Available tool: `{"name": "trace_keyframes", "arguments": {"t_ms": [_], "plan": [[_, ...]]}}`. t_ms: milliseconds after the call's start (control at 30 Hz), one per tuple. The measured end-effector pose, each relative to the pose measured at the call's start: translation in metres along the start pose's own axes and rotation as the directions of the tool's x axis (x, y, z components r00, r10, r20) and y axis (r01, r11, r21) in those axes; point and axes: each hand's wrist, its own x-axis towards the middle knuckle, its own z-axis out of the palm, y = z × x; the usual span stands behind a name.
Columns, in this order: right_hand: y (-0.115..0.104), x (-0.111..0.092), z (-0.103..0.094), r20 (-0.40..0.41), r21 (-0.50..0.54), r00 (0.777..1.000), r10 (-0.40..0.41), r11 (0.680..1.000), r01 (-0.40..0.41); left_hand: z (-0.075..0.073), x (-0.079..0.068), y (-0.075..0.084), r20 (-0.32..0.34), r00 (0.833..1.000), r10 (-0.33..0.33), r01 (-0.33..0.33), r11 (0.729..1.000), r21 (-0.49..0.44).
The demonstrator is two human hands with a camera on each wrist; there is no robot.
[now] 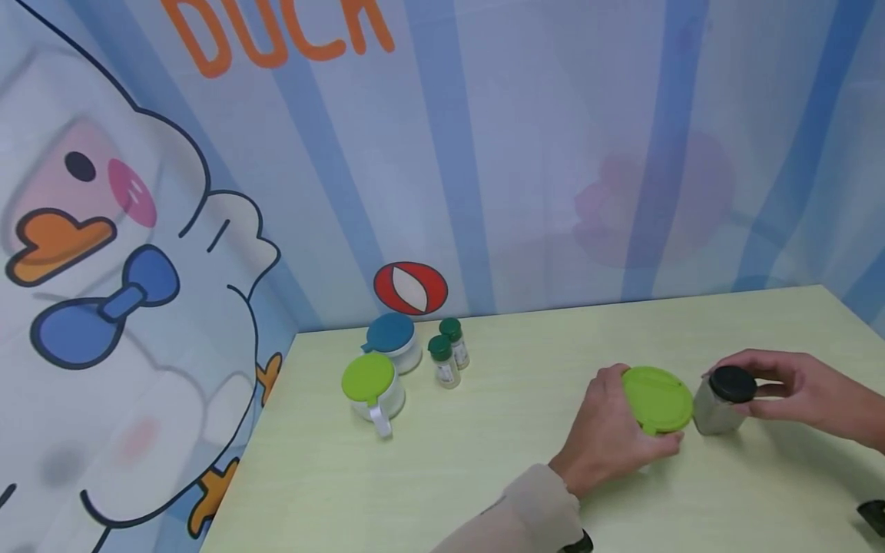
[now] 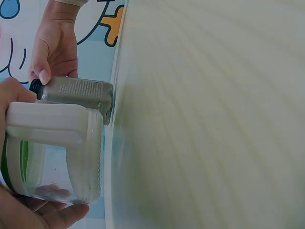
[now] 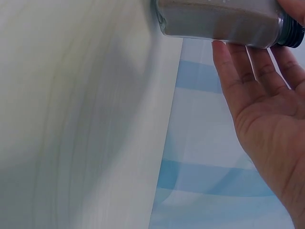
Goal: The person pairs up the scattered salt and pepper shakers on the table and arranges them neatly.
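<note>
On the right of the table in the head view, my left hand (image 1: 608, 434) grips a clear jar with a green lid (image 1: 658, 399). Its white handle (image 2: 47, 123) and see-through body show in the left wrist view. Just right of it, my right hand (image 1: 795, 388) holds a spice jar (image 1: 717, 407) with a black cap (image 1: 733, 384) between thumb and fingers. Brownish-grey powder fills this spice jar (image 3: 219, 19), seen in the right wrist view. Both jars stand upright, side by side, close over the pale tabletop.
Toward the back left stand a green-lidded jar (image 1: 373, 388) with a white handle and a blue-lidded jar (image 1: 392, 338). Two small green-capped bottles (image 1: 445, 365) (image 1: 456, 346) are beside them. A duck-printed cloth (image 1: 525, 153) hangs behind the pale table (image 1: 484, 461). A dark object (image 1: 873, 516) lies at the right edge.
</note>
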Motion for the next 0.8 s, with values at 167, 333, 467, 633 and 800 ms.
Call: {"name": "trace_keyframes", "arguments": {"t_ms": [167,333,467,633,800], "plan": [[0.002,-0.002,-0.003,0.007,0.006,0.999,0.036,0.999,-0.036,0.005,0.002,0.005,-0.001,1.000,0.002,-0.002,1.000,-0.009],[0.005,-0.004,-0.005,0.010,0.030,0.998,0.068,0.997,-0.068,0.009,0.006,0.010,0.013,1.000,-0.009,0.010,1.000,-0.016],[0.008,-0.006,-0.007,0.013,0.045,0.998,0.067,0.997,-0.068,0.011,0.010,0.014,0.021,1.000,-0.014,0.014,1.000,0.008],[0.010,-0.007,-0.007,0.038,0.074,0.998,0.045,0.996,-0.047,0.016,0.014,0.017,0.017,1.000,-0.005,0.004,0.999,0.033],[0.011,-0.008,-0.007,0.043,0.084,0.999,0.020,0.996,-0.024,0.020,0.017,0.020,0.009,1.000,0.004,-0.004,0.999,0.053]]}}
